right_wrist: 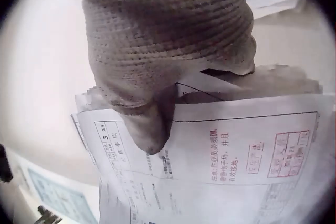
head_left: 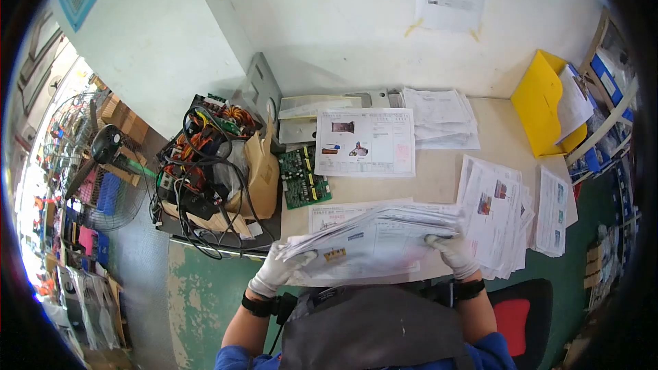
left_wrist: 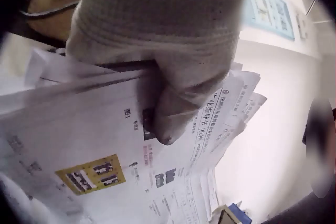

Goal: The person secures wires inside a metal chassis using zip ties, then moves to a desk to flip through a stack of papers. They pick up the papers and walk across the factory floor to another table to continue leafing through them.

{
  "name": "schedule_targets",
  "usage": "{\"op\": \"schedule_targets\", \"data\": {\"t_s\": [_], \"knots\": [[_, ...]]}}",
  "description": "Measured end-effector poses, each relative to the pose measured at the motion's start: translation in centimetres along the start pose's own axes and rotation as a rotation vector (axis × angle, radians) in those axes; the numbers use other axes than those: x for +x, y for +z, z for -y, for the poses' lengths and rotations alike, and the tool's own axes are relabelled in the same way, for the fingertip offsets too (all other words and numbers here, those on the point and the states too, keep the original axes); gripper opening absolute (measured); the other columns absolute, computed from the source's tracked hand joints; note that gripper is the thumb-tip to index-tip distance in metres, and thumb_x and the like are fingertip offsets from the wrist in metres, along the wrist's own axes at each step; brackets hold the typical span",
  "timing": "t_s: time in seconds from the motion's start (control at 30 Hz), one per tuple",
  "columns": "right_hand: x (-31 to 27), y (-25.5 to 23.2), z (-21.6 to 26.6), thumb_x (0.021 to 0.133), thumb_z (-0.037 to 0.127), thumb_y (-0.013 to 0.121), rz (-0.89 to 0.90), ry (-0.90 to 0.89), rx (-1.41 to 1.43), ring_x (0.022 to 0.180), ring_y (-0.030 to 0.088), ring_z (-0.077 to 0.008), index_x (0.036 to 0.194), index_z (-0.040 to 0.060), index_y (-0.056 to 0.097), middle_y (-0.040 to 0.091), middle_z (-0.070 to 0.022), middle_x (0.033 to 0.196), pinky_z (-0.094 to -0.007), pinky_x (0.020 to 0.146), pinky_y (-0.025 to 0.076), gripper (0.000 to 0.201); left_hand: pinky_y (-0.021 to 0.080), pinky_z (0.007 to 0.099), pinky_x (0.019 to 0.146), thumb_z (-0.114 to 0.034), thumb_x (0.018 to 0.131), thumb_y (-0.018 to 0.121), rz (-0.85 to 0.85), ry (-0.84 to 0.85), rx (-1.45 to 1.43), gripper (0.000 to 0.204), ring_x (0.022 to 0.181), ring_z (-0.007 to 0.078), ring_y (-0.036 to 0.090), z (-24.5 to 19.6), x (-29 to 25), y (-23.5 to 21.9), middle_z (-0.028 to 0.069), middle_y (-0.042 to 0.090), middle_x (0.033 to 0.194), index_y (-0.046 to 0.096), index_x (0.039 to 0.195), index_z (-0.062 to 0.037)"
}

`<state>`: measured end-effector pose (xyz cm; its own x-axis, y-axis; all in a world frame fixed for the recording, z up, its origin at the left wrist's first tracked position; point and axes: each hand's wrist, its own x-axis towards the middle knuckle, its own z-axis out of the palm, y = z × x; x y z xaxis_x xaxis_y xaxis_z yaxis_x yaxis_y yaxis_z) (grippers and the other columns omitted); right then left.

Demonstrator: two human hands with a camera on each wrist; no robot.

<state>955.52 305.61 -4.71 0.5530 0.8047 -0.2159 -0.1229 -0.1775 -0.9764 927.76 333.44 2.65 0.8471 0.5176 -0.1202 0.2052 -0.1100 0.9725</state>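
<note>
Paper stack (head_left: 373, 240): printed, fanned, dog-eared

Print on the sheaf of papers (head_left: 373, 240) is too small to read from the head view. Fingers of the left hand (head_left: 277, 270) and right hand (head_left: 454, 255) lie hidden beneath the sheets — only thumbs show. Both wrist views crop the sheaf at the frame edges.

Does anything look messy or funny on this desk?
Yes. The stack of papers held by the left hand and right hand is fanned out, its edges uneven. At the desk's left end, a tangle of wires and circuit boards sits heaped.
</note>
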Motion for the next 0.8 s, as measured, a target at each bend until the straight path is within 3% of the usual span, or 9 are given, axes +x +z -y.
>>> {"op": "schedule_targets", "data": {"t_s": [0.13, 0.17, 0.27, 0.33, 0.4, 0.47, 0.6, 0.67, 0.8], "knots": [[-2.7, 1.7, 6.2, 0.079, 0.006, 0.07, -0.178, -0.081, 0.125, 0.103, 0.059, -0.0191, 0.113, -0.0031, 0.058, 0.064, -0.0133, 0.105, -0.0338, 0.089, 0.048, 0.037, 0.047, 0.0312, 0.088, -0.013, 0.084, 0.063, 0.004, 0.002, -0.175, 0.032, 0.102, 0.0186, 0.059, -2.8, -1.3, 0.5, 0.0148, 0.062, 0.114, 0.06, 0.111, 0.0031], [-3.1, 2.3, 7.7, 0.078, 0.011, 0.07, -0.126, -0.254, 0.069, 0.103, 0.059, -0.0207, 0.111, -0.0026, 0.059, 0.064, -0.0137, 0.105, -0.0347, 0.09, 0.048, 0.037, 0.045, 0.0346, 0.093, -0.014, 0.084, 0.062, 0.062, 0.36, 0.329, 0.034, 0.107, 0.0256, 0.058, -3.6, -0.9, 0.3, 0.0178, 0.06, 0.117, 0.059, 0.113, 0.0043], [-3.0, 1.9, 6.4, 0.077, 0.018, 0.068, -0.081, -0.437, -0.233, 0.104, 0.06, -0.024, 0.111, -0.0014, 0.06, 0.064, -0.0144, 0.107, -0.0361, 0.091, 0.047, 0.039, 0.042, 0.0384, 0.097, -0.012, 0.085, 0.057, 0.058, 0.363, 0.191, 0.032, 0.111, 0.0316, 0.056, -3.1, -0.2, 0.7, 0.0188, 0.06, 0.117, 0.059, 0.112, 0.0055], [-2.5, 1.6, 2.9, 0.077, 0.021, 0.067, -0.092, -0.45, -0.479, 0.104, 0.06, -0.0256, 0.111, -0.0006, 0.06, 0.064, -0.0147, 0.108, -0.0366, 0.092, 0.046, 0.042, 0.042, 0.0385, 0.099, -0.012, 0.087, 0.055, 0.045, 0.303, 0.19, 0.034, 0.113, 0.0297, 0.054, 0.9, -0.2, 1.2, 0.0162, 0.059, 0.119, 0.057, 0.116, 0.0046], [-2.2, 1.8, -0.9, 0.077, 0.018, 0.064, -0.109, -0.315, -0.373, 0.103, 0.06, -0.0263, 0.111, 0.0007, 0.061, 0.063, -0.0137, 0.108, -0.0363, 0.092, 0.046, 0.038, 0.04, 0.0326, 0.101, -0.019, 0.078, 0.069, 0.016, -0.099, -0.385, 0.05, 0.114, 0.0218, 0.053, 4.6, 0.0, 1.8, 0.0129, 0.056, 0.123, 0.055, 0.12, 0.0042], [-2.0, 2.4, -1.0, 0.078, 0.018, 0.062, -0.176, -0.202, -0.271, 0.102, 0.06, -0.0258, 0.109, 0.0001, 0.061, 0.064, -0.0141, 0.106, -0.0355, 0.09, 0.047, 0.036, 0.039, 0.0326, 0.102, -0.015, 0.081, 0.063, -0.018, -0.074, -0.283, 0.044, 0.113, 0.0216, 0.054, 6.3, 0.3, 1.7, 0.0116, 0.056, 0.124, 0.055, 0.12, 0.0043], [-2.0, 3.2, -0.2, 0.077, 0.011, 0.064, -0.334, -0.278, -0.389, 0.096, 0.061, -0.0186, 0.102, -0.001, 0.063, 0.064, -0.0108, 0.103, -0.0301, 0.084, 0.049, 0.028, 0.038, 0.0335, 0.103, -0.012, 0.087, 0.05, 0.058, 0.403, 0.197, 0.037, 0.115, 0.0245, 0.053, 5.6, 0.7, 1.7, 0.0149, 0.056, 0.124, 0.054, 0.121, 0.0039], [-2.1, 4.5, -0.2, 0.076, 0.005, 0.068, -0.432, -0.109, 0.114, 0.094, 0.059, -0.0143, 0.099, -0.0013, 0.064, 0.064, -0.0079, 0.097, -0.027, 0.081, 0.049, 0.024, 0.04, 0.0338, 0.101, -0.022, 0.087, 0.05, 0.001, 0.221, -0.295, 0.042, 0.114, 0.027, 0.054, 5.8, 0.7, 2.5, 0.018, 0.057, 0.121, 0.053, 0.122, 0.0023], [-1.5, 6.0, 1.4, 0.072, -0.002, 0.071, -0.523, -0.188, 0.211, 0.093, 0.058, -0.0131, 0.112, -0.001, 0.054, 0.061, -0.0065, 0.102, -0.0267, 0.081, 0.049, 0.044, 0.045, 0.029, 0.092, -0.005, 0.077, 0.07, -0.165, -0.042, -0.229, 0.05, 0.104, 0.0174, 0.058, 2.2, 0.2, 4.0, 0.0103, 0.061, 0.114, 0.052, 0.122, 0.0031]]}}
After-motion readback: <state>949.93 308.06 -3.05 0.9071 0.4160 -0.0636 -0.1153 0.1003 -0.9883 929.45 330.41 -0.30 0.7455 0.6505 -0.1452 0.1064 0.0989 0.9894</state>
